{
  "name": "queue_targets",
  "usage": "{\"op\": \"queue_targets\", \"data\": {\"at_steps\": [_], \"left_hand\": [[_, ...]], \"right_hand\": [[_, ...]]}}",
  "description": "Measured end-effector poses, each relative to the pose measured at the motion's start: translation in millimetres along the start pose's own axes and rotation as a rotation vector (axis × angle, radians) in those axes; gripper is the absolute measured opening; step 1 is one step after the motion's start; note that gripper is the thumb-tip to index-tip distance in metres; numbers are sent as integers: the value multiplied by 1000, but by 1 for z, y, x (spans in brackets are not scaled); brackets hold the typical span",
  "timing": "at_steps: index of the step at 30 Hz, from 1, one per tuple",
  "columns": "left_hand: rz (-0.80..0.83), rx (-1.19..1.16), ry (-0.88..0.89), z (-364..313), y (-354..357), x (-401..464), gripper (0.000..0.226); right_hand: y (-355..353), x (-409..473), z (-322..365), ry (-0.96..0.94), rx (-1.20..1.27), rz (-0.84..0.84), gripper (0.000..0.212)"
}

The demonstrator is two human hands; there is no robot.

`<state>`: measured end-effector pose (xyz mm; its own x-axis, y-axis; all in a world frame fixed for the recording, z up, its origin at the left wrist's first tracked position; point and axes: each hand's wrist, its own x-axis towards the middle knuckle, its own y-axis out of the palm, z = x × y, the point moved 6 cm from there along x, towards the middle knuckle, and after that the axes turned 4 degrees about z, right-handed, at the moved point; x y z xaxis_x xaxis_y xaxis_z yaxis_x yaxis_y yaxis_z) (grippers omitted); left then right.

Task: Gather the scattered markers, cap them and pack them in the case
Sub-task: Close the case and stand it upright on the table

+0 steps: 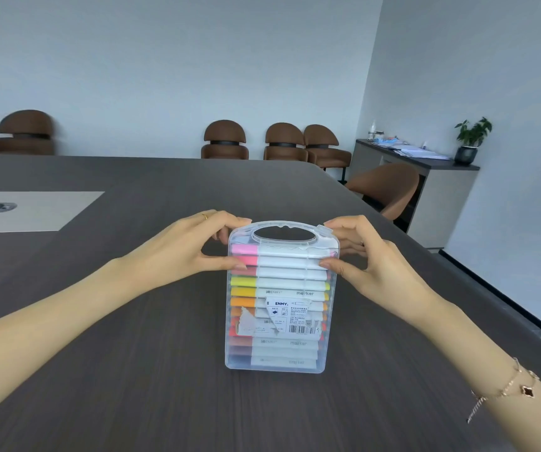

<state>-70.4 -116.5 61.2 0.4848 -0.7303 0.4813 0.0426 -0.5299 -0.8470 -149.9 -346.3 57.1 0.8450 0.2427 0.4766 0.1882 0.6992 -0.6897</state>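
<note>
1. Clear plastic case (279, 298) lying flat on the dark table (132, 370), handle end away from the body, lid down, torn label (290, 318) on top.
2. Markers (275, 272) stacked in rows inside, coloured caps toward the left-hand fingers.
3. Left hand (184, 246) curled on the case's upper left corner: thumb on the lid, fingertips on the far rim beside the handle.
4. Right hand (370, 256) gripping the upper right corner likewise: thumb on the lid, fingers curled by the small latch (325, 230).
5. Bare tabletop beyond both sets of fingers; table edge running diagonally outside the right-hand knuckles, chair (389, 187) past it.
</note>
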Motion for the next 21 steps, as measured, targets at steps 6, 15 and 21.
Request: {"op": "queue_targets", "data": {"at_steps": [6, 15, 21], "left_hand": [[-62, -143, -42, 0, 4, 0, 39], [-85, -100, -40, 16, 8, 3, 47], [-133, -80, -1, 13, 9, 1, 46]], "right_hand": [[3, 8, -9, 40, 146, -40, 38], [8, 15, -16, 31, 186, -70, 33], [8, 13, -15, 20, 203, -66, 24]]}}
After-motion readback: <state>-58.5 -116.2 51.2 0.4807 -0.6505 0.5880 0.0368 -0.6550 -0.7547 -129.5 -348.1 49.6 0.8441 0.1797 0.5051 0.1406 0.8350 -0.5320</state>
